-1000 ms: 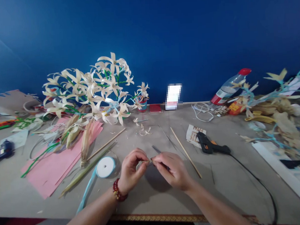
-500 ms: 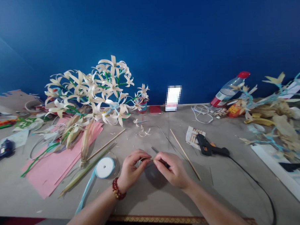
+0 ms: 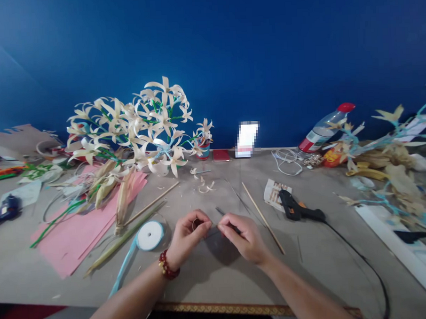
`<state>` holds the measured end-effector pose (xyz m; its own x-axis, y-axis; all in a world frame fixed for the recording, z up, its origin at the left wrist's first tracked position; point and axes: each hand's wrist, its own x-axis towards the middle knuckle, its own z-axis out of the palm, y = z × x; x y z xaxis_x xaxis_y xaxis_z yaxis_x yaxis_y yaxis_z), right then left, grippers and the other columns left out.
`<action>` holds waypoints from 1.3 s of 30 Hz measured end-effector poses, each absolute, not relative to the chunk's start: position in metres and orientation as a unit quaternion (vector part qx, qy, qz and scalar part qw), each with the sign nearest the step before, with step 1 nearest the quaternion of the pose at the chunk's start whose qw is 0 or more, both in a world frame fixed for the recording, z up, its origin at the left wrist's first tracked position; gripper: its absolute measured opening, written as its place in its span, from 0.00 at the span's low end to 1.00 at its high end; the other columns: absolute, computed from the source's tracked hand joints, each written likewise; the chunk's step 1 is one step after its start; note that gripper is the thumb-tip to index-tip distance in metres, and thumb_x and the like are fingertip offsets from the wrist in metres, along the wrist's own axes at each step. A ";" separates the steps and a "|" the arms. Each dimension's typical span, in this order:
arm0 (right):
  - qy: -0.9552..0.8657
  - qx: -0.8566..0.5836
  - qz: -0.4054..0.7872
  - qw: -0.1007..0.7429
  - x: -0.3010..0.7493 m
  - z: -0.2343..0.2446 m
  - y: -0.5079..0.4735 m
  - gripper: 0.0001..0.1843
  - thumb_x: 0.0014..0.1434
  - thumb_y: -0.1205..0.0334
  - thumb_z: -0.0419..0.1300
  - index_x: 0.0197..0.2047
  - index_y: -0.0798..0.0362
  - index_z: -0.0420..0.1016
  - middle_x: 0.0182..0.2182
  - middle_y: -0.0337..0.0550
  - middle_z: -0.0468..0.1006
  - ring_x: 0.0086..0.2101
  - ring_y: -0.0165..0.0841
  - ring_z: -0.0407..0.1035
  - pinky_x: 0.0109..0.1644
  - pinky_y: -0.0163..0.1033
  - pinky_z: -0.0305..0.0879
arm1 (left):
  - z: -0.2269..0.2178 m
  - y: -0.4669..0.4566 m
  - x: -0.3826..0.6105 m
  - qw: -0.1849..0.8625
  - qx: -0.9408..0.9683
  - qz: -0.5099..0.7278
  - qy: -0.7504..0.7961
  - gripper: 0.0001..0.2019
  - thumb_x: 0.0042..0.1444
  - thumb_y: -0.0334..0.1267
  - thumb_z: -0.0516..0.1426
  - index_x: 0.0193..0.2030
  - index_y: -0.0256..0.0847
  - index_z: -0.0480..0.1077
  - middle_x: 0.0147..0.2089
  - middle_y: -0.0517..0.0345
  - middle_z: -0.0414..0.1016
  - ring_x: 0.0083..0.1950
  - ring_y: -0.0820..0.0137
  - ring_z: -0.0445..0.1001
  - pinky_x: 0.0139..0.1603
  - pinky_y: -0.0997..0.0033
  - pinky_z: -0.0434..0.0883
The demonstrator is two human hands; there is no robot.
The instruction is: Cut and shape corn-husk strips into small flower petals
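Close together above the table, both hands have thumb and fingertips pinched. My left hand pinches a thin pale strip that curls under its fingers. Opposite it, my right hand has its fingertips at the strip's other side. A slim dark tool pokes out past the right fingers, with its rest hidden in the palm; its kind is unclear. Just left of my left hand lies a roll of light blue ribbon, its loose end trailing toward the table edge. A wooden stick lies right of my right hand.
White husk flowers stand at the back left, near pink sheets and dry husks. A black glue gun with its cord lies right. Behind are a tilted bottle, a white cable and more dried flowers.
The fingertips of my two hands have moved slightly apart, the left ones drawing a little leftward. Both hands keep their pinch, and the view has shifted slightly.
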<state>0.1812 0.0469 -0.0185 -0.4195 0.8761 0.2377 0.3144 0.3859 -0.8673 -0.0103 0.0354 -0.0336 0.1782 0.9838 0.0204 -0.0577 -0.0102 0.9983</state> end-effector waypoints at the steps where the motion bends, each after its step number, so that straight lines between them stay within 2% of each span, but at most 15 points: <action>1: -0.728 -0.404 0.422 0.358 0.181 -0.020 0.048 0.14 0.65 0.60 0.53 0.28 0.52 0.69 0.21 0.35 0.69 0.23 0.28 0.64 0.28 0.33 0.57 | -0.034 0.036 -0.010 0.589 0.506 0.464 0.426 0.10 0.58 0.42 0.61 0.32 0.37 0.71 0.26 0.61 0.69 0.27 0.75 0.66 0.30 0.75 0.63; 5: -0.670 -0.403 0.519 0.346 0.181 -0.024 0.050 0.12 0.64 0.60 0.53 0.29 0.52 0.68 0.22 0.35 0.71 0.21 0.26 0.62 0.24 0.30 0.58 | -0.034 0.039 -0.008 0.680 0.405 0.467 0.393 0.13 0.58 0.45 0.60 0.30 0.37 0.71 0.27 0.60 0.71 0.26 0.76 0.66 0.30 0.75 0.62; 8: -0.702 -0.389 0.470 0.367 0.181 -0.024 0.051 0.05 0.63 0.62 0.55 0.38 0.52 0.72 0.30 0.40 0.77 0.29 0.30 0.70 0.32 0.33 0.66 | -0.035 0.040 -0.008 0.684 0.378 0.482 0.396 0.13 0.56 0.45 0.61 0.29 0.37 0.71 0.26 0.61 0.70 0.26 0.76 0.66 0.31 0.75 0.62; 10: -0.737 -0.381 0.413 0.376 0.181 -0.023 0.051 0.07 0.62 0.63 0.57 0.44 0.52 0.72 0.36 0.43 0.78 0.35 0.33 0.72 0.40 0.37 0.68 | -0.036 0.040 -0.009 0.679 0.381 0.480 0.404 0.14 0.57 0.46 0.61 0.29 0.37 0.71 0.26 0.61 0.70 0.26 0.76 0.65 0.31 0.75 0.62; 11: -0.751 -0.380 0.388 0.376 0.180 -0.022 0.051 0.08 0.62 0.63 0.57 0.44 0.51 0.73 0.37 0.44 0.78 0.36 0.34 0.72 0.42 0.38 0.67 | -0.037 0.040 -0.010 0.678 0.384 0.476 0.407 0.14 0.57 0.46 0.61 0.29 0.37 0.71 0.26 0.61 0.70 0.26 0.76 0.65 0.32 0.75 0.62; 14: -0.768 -0.394 0.349 0.364 0.178 -0.022 0.051 0.05 0.63 0.62 0.57 0.37 0.51 0.73 0.31 0.41 0.76 0.32 0.33 0.70 0.39 0.38 0.65 | -0.038 0.039 -0.010 0.683 0.391 0.457 0.414 0.14 0.57 0.46 0.60 0.30 0.37 0.71 0.26 0.59 0.71 0.25 0.76 0.65 0.30 0.75 0.62; 19: -0.737 -0.404 0.414 0.350 0.176 -0.024 0.052 0.06 0.62 0.63 0.57 0.32 0.52 0.72 0.27 0.38 0.75 0.30 0.31 0.69 0.34 0.34 0.64 | -0.040 0.039 -0.009 0.677 0.401 0.454 0.418 0.14 0.59 0.46 0.58 0.30 0.36 0.71 0.25 0.59 0.71 0.25 0.76 0.65 0.29 0.76 0.62; 22: -0.703 -0.404 0.472 0.348 0.177 -0.025 0.052 0.07 0.62 0.63 0.57 0.32 0.53 0.71 0.27 0.38 0.76 0.29 0.30 0.69 0.32 0.33 0.63 | -0.041 0.041 -0.012 0.612 0.426 0.491 0.450 0.11 0.61 0.44 0.57 0.38 0.38 0.73 0.26 0.61 0.70 0.26 0.75 0.66 0.30 0.75 0.63; 24: -0.680 -0.407 0.500 0.349 0.178 -0.025 0.052 0.07 0.62 0.61 0.57 0.33 0.53 0.71 0.27 0.39 0.76 0.30 0.31 0.69 0.32 0.33 0.63 | -0.038 0.041 -0.016 0.519 0.464 0.542 0.471 0.10 0.60 0.41 0.57 0.45 0.40 0.73 0.33 0.58 0.72 0.30 0.73 0.68 0.33 0.74 0.66; 26: -0.660 -0.409 0.521 0.355 0.178 -0.025 0.053 0.09 0.62 0.59 0.58 0.32 0.53 0.71 0.27 0.39 0.75 0.30 0.31 0.68 0.32 0.33 0.63 | -0.032 0.039 -0.020 0.389 0.535 0.587 0.466 0.10 0.61 0.39 0.56 0.47 0.42 0.72 0.46 0.51 0.72 0.40 0.68 0.72 0.42 0.68 0.70; 28: -0.644 -0.402 0.541 0.363 0.178 -0.025 0.053 0.10 0.61 0.56 0.59 0.31 0.53 0.70 0.27 0.39 0.74 0.29 0.31 0.68 0.33 0.34 0.64 | -0.025 0.035 -0.023 0.262 0.639 0.575 0.438 0.11 0.61 0.36 0.55 0.49 0.43 0.73 0.54 0.48 0.69 0.52 0.61 0.70 0.53 0.59 0.68; 30: -0.630 -0.390 0.560 0.370 0.177 -0.026 0.053 0.12 0.60 0.53 0.60 0.31 0.53 0.70 0.26 0.38 0.72 0.29 0.31 0.67 0.34 0.35 0.64 | -0.020 0.033 -0.023 0.185 0.732 0.510 0.411 0.12 0.59 0.34 0.57 0.49 0.44 0.73 0.53 0.48 0.72 0.55 0.58 0.68 0.57 0.53 0.65; 32: -0.614 -0.383 0.579 0.375 0.176 -0.027 0.053 0.14 0.60 0.51 0.61 0.31 0.52 0.70 0.25 0.36 0.71 0.28 0.31 0.66 0.34 0.35 0.64 | -0.018 0.033 -0.020 0.162 0.766 0.472 0.405 0.10 0.58 0.31 0.58 0.47 0.43 0.73 0.45 0.49 0.76 0.50 0.60 0.71 0.55 0.53 0.66; 35: -0.584 -0.374 0.611 0.380 0.175 -0.027 0.053 0.15 0.59 0.49 0.62 0.31 0.52 0.70 0.26 0.37 0.72 0.29 0.31 0.67 0.35 0.35 0.65 | -0.022 0.036 -0.016 0.172 0.759 0.482 0.402 0.05 0.60 0.30 0.57 0.40 0.42 0.73 0.35 0.53 0.78 0.42 0.63 0.73 0.51 0.54 0.68; 39: -0.580 -0.373 0.610 0.391 0.175 -0.027 0.052 0.15 0.59 0.48 0.62 0.32 0.52 0.71 0.26 0.37 0.72 0.30 0.31 0.67 0.37 0.35 0.65 | -0.025 0.038 -0.014 0.219 0.741 0.502 0.389 0.04 0.60 0.30 0.57 0.40 0.41 0.72 0.35 0.53 0.77 0.42 0.63 0.72 0.47 0.58 0.69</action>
<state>0.1751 0.0515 -0.0267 -0.4158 0.9094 -0.0004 -0.0451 -0.0211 -0.9988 -0.0141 0.0377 -0.0247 0.1931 0.7962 0.5733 0.3561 -0.6014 0.7152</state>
